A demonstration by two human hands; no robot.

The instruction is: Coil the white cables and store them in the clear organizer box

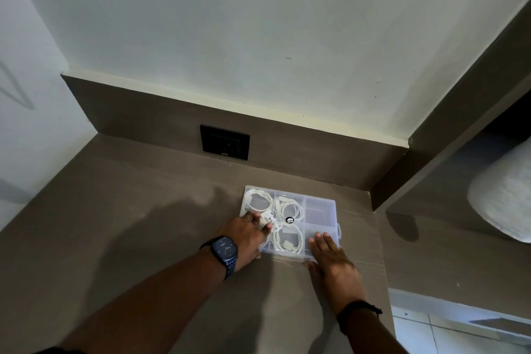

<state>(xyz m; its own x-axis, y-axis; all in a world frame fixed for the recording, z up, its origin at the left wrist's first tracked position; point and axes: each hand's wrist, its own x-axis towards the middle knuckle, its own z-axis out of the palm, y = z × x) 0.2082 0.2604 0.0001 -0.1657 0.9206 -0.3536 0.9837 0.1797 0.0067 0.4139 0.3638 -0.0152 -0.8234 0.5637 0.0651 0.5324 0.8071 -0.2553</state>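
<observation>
Head view: looks down on a brown surface (143, 224) set in a corner, both forearms reaching in.
Organizer box: the clear organizer box (320, 210) lies flat on the surface near the back wall, lid shut, with a white price label (273, 220) and a round black sticker (290, 220) on top.
Cables: three coiled white cables (288, 208) show through the lid, in the far-left, far-middle and near-middle compartments; the right-hand compartments look bare.
Left hand: the left hand (247, 236) rests on the box's near-left corner, fingers curled over the lid by the label; holds nothing. A blue watch (224, 250) sits on that wrist.
Right hand: the right hand (330, 259) lies flat, fingers spread, pressing the lid's near-right corner. A dark band (359, 313) circles its wrist.
Wall: a black socket plate (225, 142) sits behind.
</observation>
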